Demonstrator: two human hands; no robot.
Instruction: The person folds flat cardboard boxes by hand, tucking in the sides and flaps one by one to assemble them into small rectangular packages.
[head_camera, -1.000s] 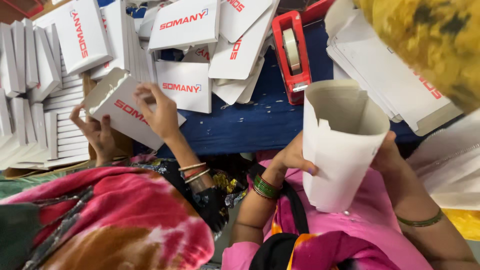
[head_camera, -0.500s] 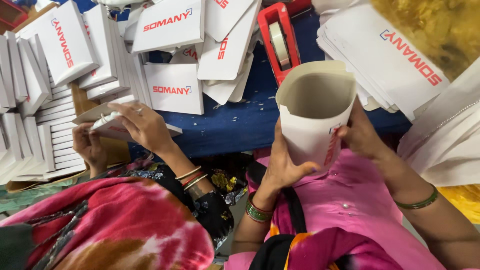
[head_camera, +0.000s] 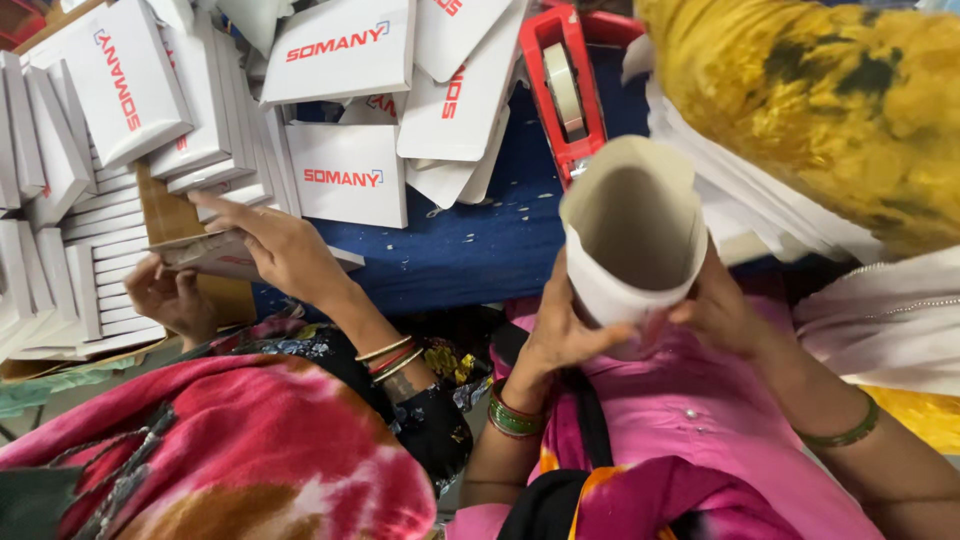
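Observation:
I hold a curled white cardboard sheet (head_camera: 632, 232) in front of my chest, rolled into a tube with its brown inside facing me. My left hand (head_camera: 560, 335), green bangles at the wrist, grips its lower left side. My right hand (head_camera: 722, 312) clasps the lower right side. Both hands press the sheet just above my pink top.
A co-worker at the left, in a red patterned cloth, holds a flat white box (head_camera: 232, 255) with both hands. White printed boxes (head_camera: 345, 172) lie piled on the blue table cover (head_camera: 480, 250). A red tape dispenser (head_camera: 562, 85) stands behind the sheet. Yellow cloth (head_camera: 830, 110) hangs at upper right.
The cardboard sheet has curled tighter into a tube and turned its opening towards me. The co-worker's box has gone from tilted up to lying flat and low.

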